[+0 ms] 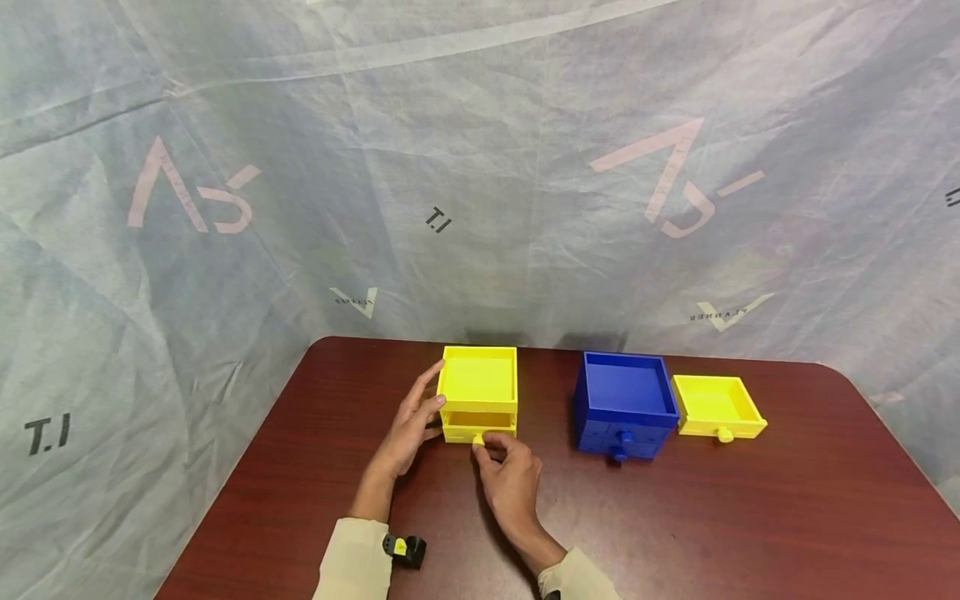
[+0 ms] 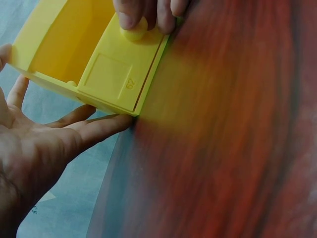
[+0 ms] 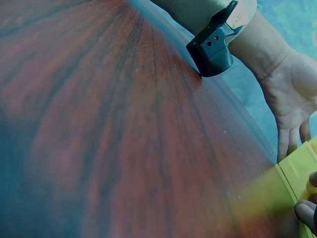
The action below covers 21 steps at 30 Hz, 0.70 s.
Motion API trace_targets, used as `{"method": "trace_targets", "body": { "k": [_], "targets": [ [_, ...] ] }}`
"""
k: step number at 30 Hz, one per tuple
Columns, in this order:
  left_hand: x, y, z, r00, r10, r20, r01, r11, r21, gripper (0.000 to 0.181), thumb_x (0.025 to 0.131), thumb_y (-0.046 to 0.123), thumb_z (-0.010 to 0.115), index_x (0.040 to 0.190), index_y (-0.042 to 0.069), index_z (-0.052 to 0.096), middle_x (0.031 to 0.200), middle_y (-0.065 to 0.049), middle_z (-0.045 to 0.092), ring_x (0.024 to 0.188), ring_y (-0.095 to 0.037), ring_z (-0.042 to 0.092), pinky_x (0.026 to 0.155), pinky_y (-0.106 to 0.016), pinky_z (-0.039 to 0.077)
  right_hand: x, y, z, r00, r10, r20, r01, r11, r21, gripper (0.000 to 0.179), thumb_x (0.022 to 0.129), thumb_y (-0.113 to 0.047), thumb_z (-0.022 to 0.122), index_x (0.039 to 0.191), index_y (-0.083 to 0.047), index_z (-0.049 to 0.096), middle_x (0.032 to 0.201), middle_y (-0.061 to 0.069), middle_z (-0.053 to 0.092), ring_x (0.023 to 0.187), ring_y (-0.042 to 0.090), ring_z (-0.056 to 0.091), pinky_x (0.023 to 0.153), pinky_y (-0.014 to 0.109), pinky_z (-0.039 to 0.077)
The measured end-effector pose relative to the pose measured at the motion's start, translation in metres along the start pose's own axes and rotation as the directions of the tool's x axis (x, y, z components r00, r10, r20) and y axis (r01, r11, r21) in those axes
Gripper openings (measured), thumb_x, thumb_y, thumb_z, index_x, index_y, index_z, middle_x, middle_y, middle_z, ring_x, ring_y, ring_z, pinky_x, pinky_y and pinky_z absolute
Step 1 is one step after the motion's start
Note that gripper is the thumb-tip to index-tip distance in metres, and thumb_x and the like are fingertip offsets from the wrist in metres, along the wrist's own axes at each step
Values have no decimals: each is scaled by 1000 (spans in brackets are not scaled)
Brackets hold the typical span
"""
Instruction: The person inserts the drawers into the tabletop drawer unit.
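Observation:
A small yellow drawer cabinet (image 1: 480,379) with a shallow tray top stands near the back of the table. Its upper bay shows as an open slot, while a drawer (image 2: 106,74) sits in the lower bay, its front level with the frame. My right hand (image 1: 512,482) pinches the round yellow knob (image 2: 133,30) of that lower drawer between thumb and fingers. Along the cabinet's left side, my left hand (image 1: 408,425) rests with fingers extended against the wall. In the left wrist view its fingertips touch the cabinet's lower side edge.
To the right stands a blue drawer cabinet (image 1: 630,387) with knobs on its front. Beside it lies a loose yellow drawer (image 1: 712,406), its knob facing the near side. The dark red wooden table (image 1: 750,517) meets a grey printed cloth (image 1: 480,167) behind.

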State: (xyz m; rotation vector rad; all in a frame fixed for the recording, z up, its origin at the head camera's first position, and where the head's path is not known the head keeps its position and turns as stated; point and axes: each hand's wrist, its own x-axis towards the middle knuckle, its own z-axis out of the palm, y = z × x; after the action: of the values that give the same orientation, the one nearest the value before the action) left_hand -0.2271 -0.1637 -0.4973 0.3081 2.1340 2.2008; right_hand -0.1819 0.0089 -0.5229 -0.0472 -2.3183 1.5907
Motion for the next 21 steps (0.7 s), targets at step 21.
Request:
{"method": "trace_targets", "body": {
  "k": [21],
  "targets": [
    [0,0,-1,1000,9,9,-9,1000,-4,55,105,28,48,157,33,29,140,-21,42,114,-41,59,94,-66,43,-3,-8,-12,999,17,32,-22,990,143,17,81,-4,82,96,-3,76,88,7,76,73,13,73,62,21,55]
  ]
}}
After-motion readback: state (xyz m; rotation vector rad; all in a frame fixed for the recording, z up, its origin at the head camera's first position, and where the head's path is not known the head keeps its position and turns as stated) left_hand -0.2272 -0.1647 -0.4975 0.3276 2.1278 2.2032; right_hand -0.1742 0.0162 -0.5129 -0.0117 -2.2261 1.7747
